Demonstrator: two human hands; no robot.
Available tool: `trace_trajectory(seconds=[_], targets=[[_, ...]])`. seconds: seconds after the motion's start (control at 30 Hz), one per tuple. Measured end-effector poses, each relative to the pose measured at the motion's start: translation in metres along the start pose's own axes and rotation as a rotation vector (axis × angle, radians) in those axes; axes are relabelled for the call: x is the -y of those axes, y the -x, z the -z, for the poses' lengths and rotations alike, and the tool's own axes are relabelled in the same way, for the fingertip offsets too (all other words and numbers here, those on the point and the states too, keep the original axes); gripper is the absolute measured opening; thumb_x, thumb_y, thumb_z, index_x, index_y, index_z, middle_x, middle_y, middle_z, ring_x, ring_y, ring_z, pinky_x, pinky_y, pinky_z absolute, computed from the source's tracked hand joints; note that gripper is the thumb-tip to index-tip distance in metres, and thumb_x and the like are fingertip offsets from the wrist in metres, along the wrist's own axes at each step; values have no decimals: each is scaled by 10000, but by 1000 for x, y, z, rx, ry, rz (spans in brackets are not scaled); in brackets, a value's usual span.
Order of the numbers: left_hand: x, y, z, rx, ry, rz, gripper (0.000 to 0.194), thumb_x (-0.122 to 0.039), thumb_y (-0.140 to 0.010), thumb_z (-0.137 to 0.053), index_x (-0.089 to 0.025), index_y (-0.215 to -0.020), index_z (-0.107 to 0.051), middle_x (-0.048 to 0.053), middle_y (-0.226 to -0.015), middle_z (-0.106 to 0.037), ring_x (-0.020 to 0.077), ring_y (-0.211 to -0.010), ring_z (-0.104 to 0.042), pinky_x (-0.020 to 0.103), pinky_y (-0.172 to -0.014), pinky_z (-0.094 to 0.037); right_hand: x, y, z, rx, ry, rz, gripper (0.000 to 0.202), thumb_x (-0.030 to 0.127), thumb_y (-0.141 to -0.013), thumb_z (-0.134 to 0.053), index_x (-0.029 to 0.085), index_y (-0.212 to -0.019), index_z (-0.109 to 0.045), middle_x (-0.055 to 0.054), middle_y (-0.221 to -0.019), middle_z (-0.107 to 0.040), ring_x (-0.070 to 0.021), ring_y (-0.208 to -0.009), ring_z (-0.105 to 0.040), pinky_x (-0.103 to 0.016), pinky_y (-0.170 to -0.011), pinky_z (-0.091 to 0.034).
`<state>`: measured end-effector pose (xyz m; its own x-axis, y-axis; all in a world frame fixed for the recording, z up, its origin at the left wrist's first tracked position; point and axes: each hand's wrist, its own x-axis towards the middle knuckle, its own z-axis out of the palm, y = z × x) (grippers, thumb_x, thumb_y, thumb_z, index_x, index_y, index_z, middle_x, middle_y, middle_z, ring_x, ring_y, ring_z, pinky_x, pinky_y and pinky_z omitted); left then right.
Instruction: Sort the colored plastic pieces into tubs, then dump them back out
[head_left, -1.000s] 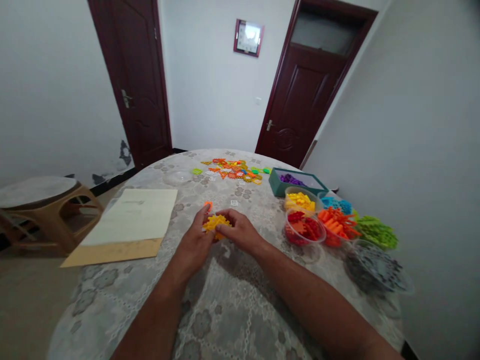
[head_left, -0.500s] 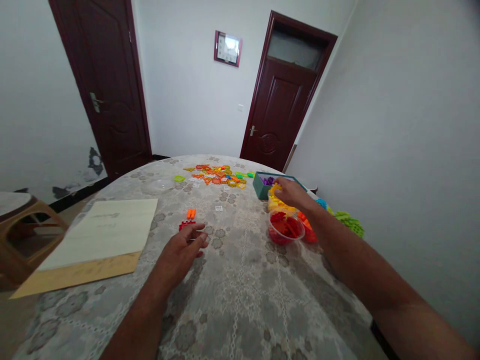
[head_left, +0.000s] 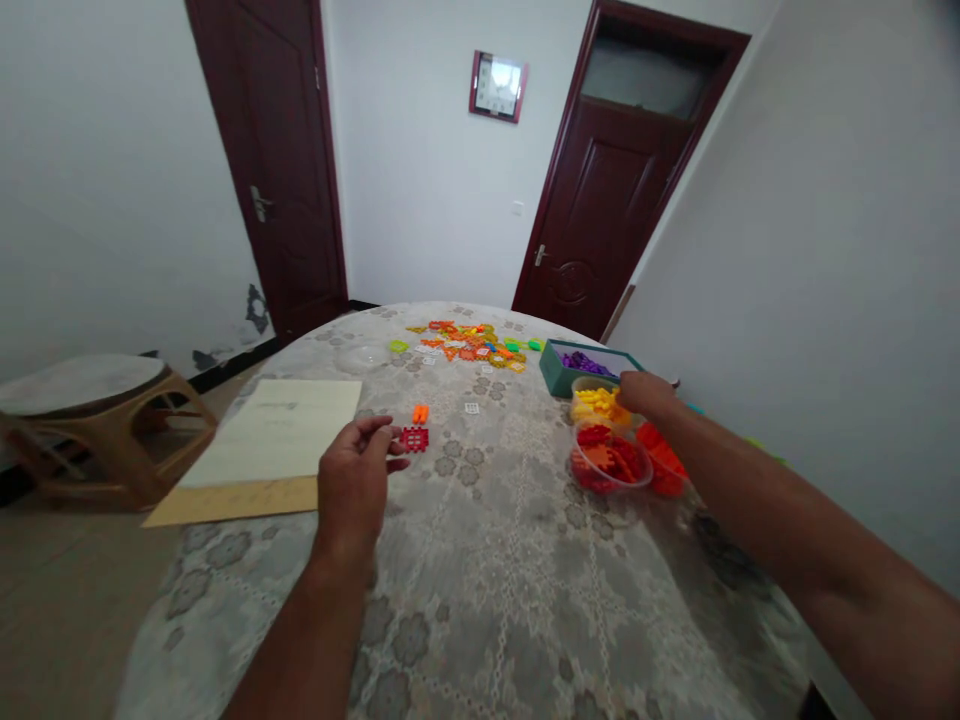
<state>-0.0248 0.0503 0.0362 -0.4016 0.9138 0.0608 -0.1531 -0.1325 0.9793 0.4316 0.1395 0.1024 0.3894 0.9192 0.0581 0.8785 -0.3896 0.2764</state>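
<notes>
- Two bare hands in view, now well apart; a second earlier they met around a cluster of yellow pieces.
- Left hand (head_left: 367, 450): fingers partly curled, fingertips at the left edge of the red square piece (head_left: 415, 438). Whether it is pinched or merely touched cannot be told.
- Right hand (head_left: 646, 392): stretched out to the yellow tub (head_left: 575, 408); fingers hidden, so opening and hold cannot be determined.
- Bearing on the work: the joint hold on the yellow cluster has ended, and the hands now attend to separate spots.
- Location: the red piece sits just on the near side of two small orange pieces (head_left: 421, 413), over the counter (head_left: 487, 580).
- Materials: the red piece appears to be rigid plastic, flat, with notched edges and window-like openings. The tub is clear and round, filled with chunky yellow pieces (head_left: 596, 403). The counter's covering is grey, flower-patterned and lace-like.
</notes>
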Motion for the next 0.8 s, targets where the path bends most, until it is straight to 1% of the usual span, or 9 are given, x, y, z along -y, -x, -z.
trace_trajectory(seconds=[0.1, 0.2, 0.27, 0.33, 0.4, 0.5, 0.6, 0.7, 0.8], targets=[[-2, -2, 2, -89, 188, 31, 327, -338, -725, -737, -177, -1007, -706, 35, -919, -718, 139, -700, -634, 272, -569, -596, 12, -2, 3, -20, 32, 24, 337, 288, -962, -670, 128, -1248, -750, -252, -1231, -740, -338, -1177, -727, -409, -933, -552], [-3, -3, 3, -99, 291, 82, 337, -318, -698, -742, -171, -997, -693, 29, -913, -703, 120, -678, -598, 249, -548, -567, 32, 1, 14, -61, 52, 71, 351, 288, -987, -629, 116, -1277, -727, -263, -1259, -723, -361, -1188, -714, -443, -936, -552], [-3, -3, 3, -99, 315, 98, 342, -314, -690, -745, -168, -995, -692, 26, -912, -699, 114, -672, -590, 239, -543, -552, 54, 8, 23, -106, 42, 140, 357, 288, -1003, -601, 119, -1296, -712, -264, -1286, -710, -366, -1192, -707, -458, -944, -549], [-3, -3, 3, -105, 325, 96, 341, -311, -690, -745, -168, -995, -692, 23, -909, -695, 110, -669, -585, 234, -545, -543, 84, 21, 30, -146, -12, 268, 352, 290, -1009, -594, 137, -1305, -705, -252, -1296, -708, -358, -1189, -704, -463, -965, -543], [-2, -3, 3, -116, 334, 88, 340, -309, -692, -744, -170, -997, -688, 20, -907, -693, 109, -667, -582, 233, -547, -536, 121, 39, 32, -156, -114, 453, 358, 297, -1010, -601, 162, -1328, -697, -227, -1304, -711, -338, -1193, -698, -458, -1011, -530], [-1, -4, 4, -128, 338, 77, 342, -315, -696, -737, -173, -1003, -681, 20, -908, -693, 110, -663, -580, 234, -547, -526, 185, 70, 24, -133, -316, 766, 470, 336, -1016, -622, 181, -1459, -620, -195, -1415, -662, -302, -1300, -642, -438, -1131, -473], [-1, -4, 4, -125, 337, 74, 347, -327, -696, -735, -178, -1003, -673, 15, -912, -692, 104, -654, -573, 230, -551, -511, 245, 93, 9, -96, -453, 1001, 738, 408, -953, -741, 178, -1605, -481, -217, -1668, -417, -337, -1526, -440, -460, -1232, -372], [-3, -3, 4, -115, 343, 79, 348, -335, -695, -738, -179, -998, -667, 9, -908, -685, 99, -648, -564, 227, -553, -502, 290, 102, -4, 1, -488, 1062, 812, 514, -925, -775, 228, -1624, -476, -215, -1738, -290, -387, -1593, -320, -508, -1253, -321], [-4, -2, 4, -110, 343, 80, 346, -338, -697, -737, -178, -996, -667, 9, -905, -679, 99, -649, -563, 231, -555, -502, 314, 102, -11, 35, -480, 1031, 743, 584, -931, -747, 286, -1580, -540, -197, -1714, -346, -415, -1562, -357, -557, -1218, -337]])
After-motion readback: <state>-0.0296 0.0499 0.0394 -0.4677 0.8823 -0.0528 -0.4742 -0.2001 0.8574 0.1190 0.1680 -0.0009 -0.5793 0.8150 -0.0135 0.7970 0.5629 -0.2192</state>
